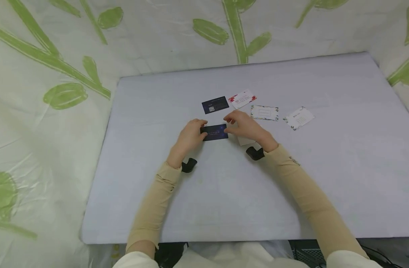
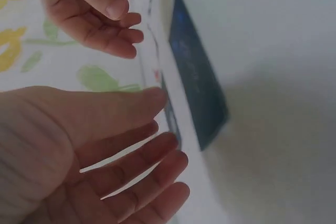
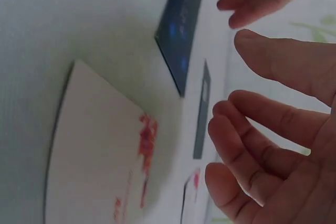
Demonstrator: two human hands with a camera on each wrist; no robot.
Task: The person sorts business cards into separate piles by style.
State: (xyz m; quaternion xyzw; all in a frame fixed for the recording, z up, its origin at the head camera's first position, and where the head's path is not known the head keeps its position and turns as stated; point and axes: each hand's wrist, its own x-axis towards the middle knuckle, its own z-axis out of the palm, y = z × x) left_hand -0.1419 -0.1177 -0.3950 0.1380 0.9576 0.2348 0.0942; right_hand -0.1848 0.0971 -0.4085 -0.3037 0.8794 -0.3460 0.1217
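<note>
— White cuffs (image 1: 351, 260) sit nearest you, then your tan sleeves (image 1: 319, 216) run forward over the table (image 1: 237, 208), hands angled in toward each other.
— Yep, and that dark blue card (image 1: 215, 133) is on the table between your left hand (image 1: 189, 134) and right hand (image 1: 246, 126): tiny pale print, blue glow at its right end, QR-code card (image 1: 217, 104) just on its far side.
— So you're gripping it?
— Nah, both your hands are loose, thumbs apart from fingers, holding nothing.
</note>
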